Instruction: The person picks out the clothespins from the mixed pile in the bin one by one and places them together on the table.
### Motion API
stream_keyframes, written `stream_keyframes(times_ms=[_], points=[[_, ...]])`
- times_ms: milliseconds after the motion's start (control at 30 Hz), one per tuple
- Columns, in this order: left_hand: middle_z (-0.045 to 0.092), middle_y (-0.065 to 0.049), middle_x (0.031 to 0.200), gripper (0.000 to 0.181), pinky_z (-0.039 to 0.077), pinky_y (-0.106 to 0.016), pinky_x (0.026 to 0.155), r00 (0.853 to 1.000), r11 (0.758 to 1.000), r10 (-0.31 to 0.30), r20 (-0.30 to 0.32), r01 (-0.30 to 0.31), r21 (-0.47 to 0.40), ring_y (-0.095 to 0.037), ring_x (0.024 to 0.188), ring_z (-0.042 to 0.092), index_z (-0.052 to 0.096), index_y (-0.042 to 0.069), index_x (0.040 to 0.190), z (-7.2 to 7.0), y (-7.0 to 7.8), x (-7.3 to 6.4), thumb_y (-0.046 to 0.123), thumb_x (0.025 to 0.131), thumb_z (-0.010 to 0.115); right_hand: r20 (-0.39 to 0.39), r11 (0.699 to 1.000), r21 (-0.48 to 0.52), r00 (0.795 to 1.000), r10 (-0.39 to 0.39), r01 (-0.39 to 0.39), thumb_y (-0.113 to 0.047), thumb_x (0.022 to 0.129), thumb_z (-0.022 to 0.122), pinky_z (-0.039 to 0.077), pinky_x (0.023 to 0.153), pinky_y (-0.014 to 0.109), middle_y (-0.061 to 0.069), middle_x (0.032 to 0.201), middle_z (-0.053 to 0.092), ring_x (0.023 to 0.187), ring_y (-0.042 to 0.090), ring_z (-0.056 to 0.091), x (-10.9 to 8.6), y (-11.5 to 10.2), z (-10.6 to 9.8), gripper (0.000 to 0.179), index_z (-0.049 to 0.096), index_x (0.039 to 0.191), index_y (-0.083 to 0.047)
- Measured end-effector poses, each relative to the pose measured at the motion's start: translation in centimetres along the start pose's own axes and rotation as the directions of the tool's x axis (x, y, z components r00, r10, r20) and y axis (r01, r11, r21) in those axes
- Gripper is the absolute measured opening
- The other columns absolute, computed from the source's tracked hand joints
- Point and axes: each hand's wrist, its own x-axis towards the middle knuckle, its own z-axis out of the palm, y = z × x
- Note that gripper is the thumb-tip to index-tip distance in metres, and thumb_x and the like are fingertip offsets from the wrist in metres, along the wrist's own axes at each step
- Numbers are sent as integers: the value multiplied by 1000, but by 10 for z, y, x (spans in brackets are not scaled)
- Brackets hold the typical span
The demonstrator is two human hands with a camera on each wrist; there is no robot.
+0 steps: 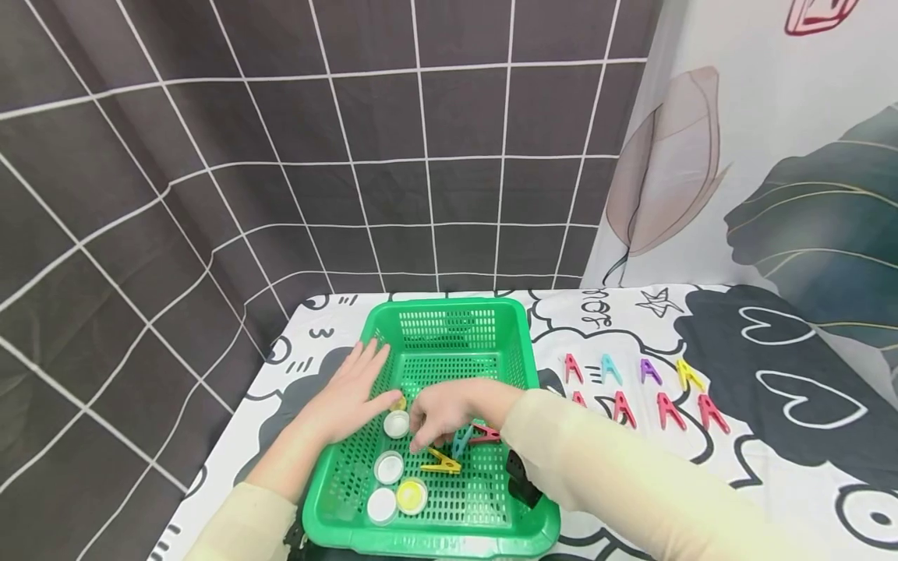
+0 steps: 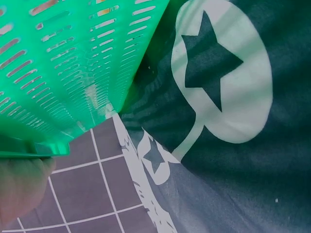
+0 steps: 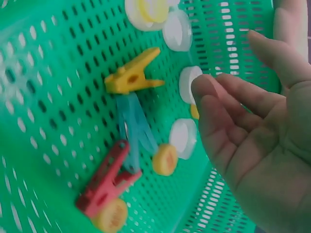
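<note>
A green plastic basket holds clothespins and round caps. My left hand lies on its left rim with fingers stretched out; in the left wrist view part of that hand shows under the rim. Inside the basket, my right hand hovers over the caps, fingers bent loosely and nothing between them in the right wrist view. Close by are a yellow clothespin, a blue clothespin and a red clothespin. White caps, a yellow-centred cap and small orange caps lie around them.
Right of the basket, a row on the patterned tablecloth has a red clothespin, a light blue one, a purple one and a yellow one. Several red clothespins form a nearer row. A dark grid curtain hangs behind.
</note>
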Motion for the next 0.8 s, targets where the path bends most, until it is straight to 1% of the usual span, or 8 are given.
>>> stream_keyframes(times_ms=[67,133,233,400,500,667,733,800], points=[[11,-18,154,82,13,-56,110,1000,1000,1,-3,-1,-4,-38,141,3,20,4,149,0,-1,0,59,92,41,15,1000,4,1000,-1,1,-27,86,68,50,67,24,-2,78,63,68,9,59,4,3,5,39,63,119,-7],[11,-18,154,82,13,-56,110,1000,1000,0,-4,0,-4,-38,141,3,20,5,149,0,-1,0,60,92,41,5,1000,-20,1000,-2,2,-28,84,70,50,69,24,-5,81,62,71,7,57,8,6,10,40,63,118,-8],[10,-18,155,83,12,-56,110,1000,1000,0,-4,-1,-10,-37,141,3,20,5,149,1,-3,0,61,92,41,-32,997,-78,999,13,-16,-32,81,74,49,69,25,-9,84,59,74,7,56,12,12,16,39,63,112,-11],[11,-17,155,81,13,-55,110,1000,1000,5,-14,-5,-6,-36,141,3,20,5,149,0,-5,0,59,93,41,-103,987,-152,994,31,-46,-35,76,79,46,65,27,-6,82,54,71,10,52,15,17,19,40,57,102,-15],[11,-17,155,80,13,-55,110,1000,1000,5,-17,-5,-8,-36,141,2,20,5,150,0,-5,0,58,93,41,-105,976,-207,993,49,-70,-39,73,79,45,64,27,-6,82,52,72,11,51,16,19,19,41,54,96,-16],[11,-17,155,81,12,-54,110,1000,1000,4,-18,-4,-11,-35,141,2,20,5,150,0,-4,1,59,93,41,-78,951,-289,993,91,-110,-43,72,78,46,67,28,-6,80,54,73,11,53,17,19,22,40,55,93,-17],[10,-17,155,81,12,-54,111,1000,1000,2,-13,-2,-18,-34,141,2,19,6,150,0,-4,0,59,93,41,-72,935,-340,994,84,-104,-45,72,78,47,69,27,-6,79,54,74,10,54,20,18,25,40,56,92,-17],[10,-17,155,80,13,-53,111,1000,1000,1,-10,-1,-21,-34,141,2,19,5,150,0,-3,0,58,93,41,-69,910,-403,995,71,-93,-46,73,77,48,69,25,-7,77,55,73,9,55,24,17,28,38,58,90,-18]])
